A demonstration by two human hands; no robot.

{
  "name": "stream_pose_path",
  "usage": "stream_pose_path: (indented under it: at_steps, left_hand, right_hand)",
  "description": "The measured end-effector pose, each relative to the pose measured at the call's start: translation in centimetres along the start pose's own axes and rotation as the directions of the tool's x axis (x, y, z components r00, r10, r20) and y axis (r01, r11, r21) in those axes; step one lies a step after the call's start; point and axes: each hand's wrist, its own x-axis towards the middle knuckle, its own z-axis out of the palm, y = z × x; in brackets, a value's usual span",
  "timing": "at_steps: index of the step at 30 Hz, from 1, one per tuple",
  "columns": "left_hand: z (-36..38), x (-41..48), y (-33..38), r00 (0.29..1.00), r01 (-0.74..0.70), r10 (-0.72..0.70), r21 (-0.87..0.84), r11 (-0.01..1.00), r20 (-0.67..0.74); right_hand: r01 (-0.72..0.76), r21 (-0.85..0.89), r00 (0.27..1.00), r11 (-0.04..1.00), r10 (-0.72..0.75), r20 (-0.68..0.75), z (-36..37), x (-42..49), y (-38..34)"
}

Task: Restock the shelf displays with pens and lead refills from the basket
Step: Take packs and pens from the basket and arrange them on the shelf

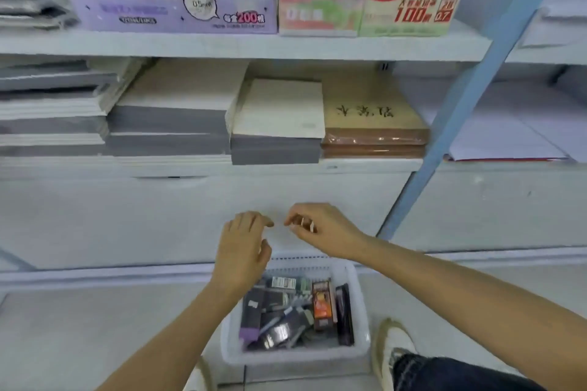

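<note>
Floor (95, 327) by shelf (222, 44): basket (295, 357) of packs (322, 305) below my hands; left hand (243, 244) fingers (254, 220) relaxed, right hand (320, 225) curled, grip unclear.

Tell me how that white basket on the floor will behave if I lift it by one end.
The basket looks like thin translucent plastic, so it may flex. It holds only small packs, so it is probably light. The packs lie loose and jumbled, so they would likely slide toward the lower end.
</note>
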Motion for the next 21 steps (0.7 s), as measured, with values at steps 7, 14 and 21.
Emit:
stream_pose_path:
  at_steps: [7, 14, 21]
  left_hand:
    - [8.1, -9.0, -6.6, 0.848, 0.191, -0.236, 0.142, 0.971, 0.474]
    - [10.5, -11.8, -8.3, 0.805, 0.160, -0.244, 0.198, 0.967, 0.541]
    - [10.9, -9.8, -6.6, 0.917, 0.111, -0.083, -0.051, 0.993, 0.389]
  right_hand:
    - [-0.338, -0.135, 0.825, 0.931, 0.362, 0.434, 13.4, -2.9, 8.9]
    - [-0.307, -0.284, 0.824, 0.908, 0.403, 0.399, 18.9, -5.3, 11.4]
    - [-0.447, 0.141, 0.822, 0.883, 0.344, 0.454, 16.0, -3.9, 11.8]
